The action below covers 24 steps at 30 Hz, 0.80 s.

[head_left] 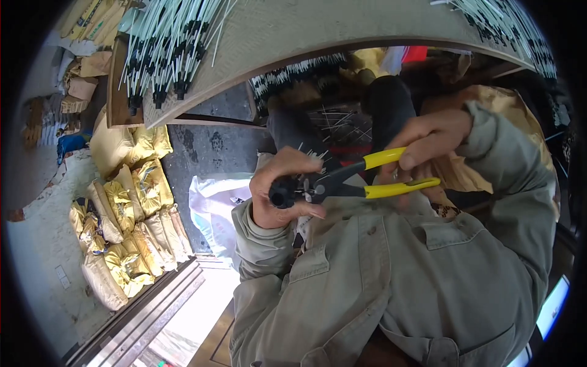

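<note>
My left hand (264, 183) is closed around a black round-ended piece (281, 196), with a few thin white stick tips showing beyond the fingers. In my right hand (435, 136) are pliers with yellow handles (385, 158). Their handles stand apart, and the dark jaws reach to the black piece at my left hand. The exact place where the jaws meet it is partly hidden by my fingers. Both hands are held in front of my chest, short of the table edge.
Beyond my hands stands a table (293, 30) with bundles of white sticks with black ends (177, 49) at left and right. Loose white sticks (339, 122) lie below. Yellow and tan packages (137, 202) are stacked at left, near a white bag (214, 202). Brown paper (501, 107) is at right.
</note>
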Tool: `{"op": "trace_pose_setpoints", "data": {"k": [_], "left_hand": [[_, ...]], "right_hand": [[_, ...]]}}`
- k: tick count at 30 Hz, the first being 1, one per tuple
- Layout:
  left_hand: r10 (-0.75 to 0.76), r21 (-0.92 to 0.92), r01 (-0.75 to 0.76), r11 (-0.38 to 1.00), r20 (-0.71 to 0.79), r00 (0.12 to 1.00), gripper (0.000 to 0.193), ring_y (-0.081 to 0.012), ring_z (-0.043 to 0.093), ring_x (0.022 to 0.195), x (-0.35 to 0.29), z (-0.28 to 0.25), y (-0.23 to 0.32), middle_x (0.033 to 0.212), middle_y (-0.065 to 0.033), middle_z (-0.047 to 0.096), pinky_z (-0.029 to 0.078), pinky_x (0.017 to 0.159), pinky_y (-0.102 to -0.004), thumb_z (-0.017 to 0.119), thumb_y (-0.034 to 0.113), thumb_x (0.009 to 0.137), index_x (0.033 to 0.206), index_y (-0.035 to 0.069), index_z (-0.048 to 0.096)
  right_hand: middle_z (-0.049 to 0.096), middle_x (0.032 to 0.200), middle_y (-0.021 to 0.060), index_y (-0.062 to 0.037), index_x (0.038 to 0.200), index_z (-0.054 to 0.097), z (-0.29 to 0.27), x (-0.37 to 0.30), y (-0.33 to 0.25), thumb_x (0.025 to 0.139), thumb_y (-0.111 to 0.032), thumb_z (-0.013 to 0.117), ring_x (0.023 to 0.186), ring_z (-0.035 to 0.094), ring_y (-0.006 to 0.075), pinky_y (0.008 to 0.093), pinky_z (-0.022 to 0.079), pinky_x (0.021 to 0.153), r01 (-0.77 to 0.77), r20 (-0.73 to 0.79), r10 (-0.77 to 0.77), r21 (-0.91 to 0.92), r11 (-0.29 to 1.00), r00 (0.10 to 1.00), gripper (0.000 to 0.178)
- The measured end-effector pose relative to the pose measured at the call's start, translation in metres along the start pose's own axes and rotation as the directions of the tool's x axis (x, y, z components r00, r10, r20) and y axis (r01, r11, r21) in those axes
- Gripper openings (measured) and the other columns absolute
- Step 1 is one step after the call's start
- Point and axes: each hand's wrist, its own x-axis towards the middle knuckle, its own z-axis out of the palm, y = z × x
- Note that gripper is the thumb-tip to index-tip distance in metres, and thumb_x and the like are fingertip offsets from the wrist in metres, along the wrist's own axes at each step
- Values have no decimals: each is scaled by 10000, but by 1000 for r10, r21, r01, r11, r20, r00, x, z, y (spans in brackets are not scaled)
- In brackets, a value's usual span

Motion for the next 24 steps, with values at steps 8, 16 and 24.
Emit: {"op": "trace_pose_setpoints", "data": {"k": [8, 16, 24], "left_hand": [[70, 17, -68, 998, -201, 977, 637, -247, 564, 778, -9, 6, -8, 857, -132, 619, 422, 722, -343, 853, 313, 482, 950, -37, 601], [111, 105, -85, 991, -266, 958, 658, -242, 547, 815, -9, 19, -6, 904, -137, 602, 413, 760, -348, 837, 309, 498, 988, -38, 568], [123, 133, -79, 988, -368, 922, 645, -240, 542, 825, -10, 18, -3, 907, -129, 589, 410, 765, -337, 840, 300, 515, 988, -33, 555]], "right_hand": [[492, 946, 95, -344, 1240, 488, 43, 14, 6, 677, -232, 711, 758, 553, 222, 336, 464, 652, -270, -70, -806, -956, -114, 587, 616], [499, 1034, 117, -177, 1033, 604, 47, 3, -10, 607, -152, 649, 844, 531, 260, 357, 421, 749, -409, -62, -765, -870, -273, 642, 429], [495, 1049, 128, -80, 982, 593, 49, 13, -29, 643, -148, 636, 856, 527, 276, 381, 433, 777, -512, 34, -800, -751, -416, 599, 349]]}}
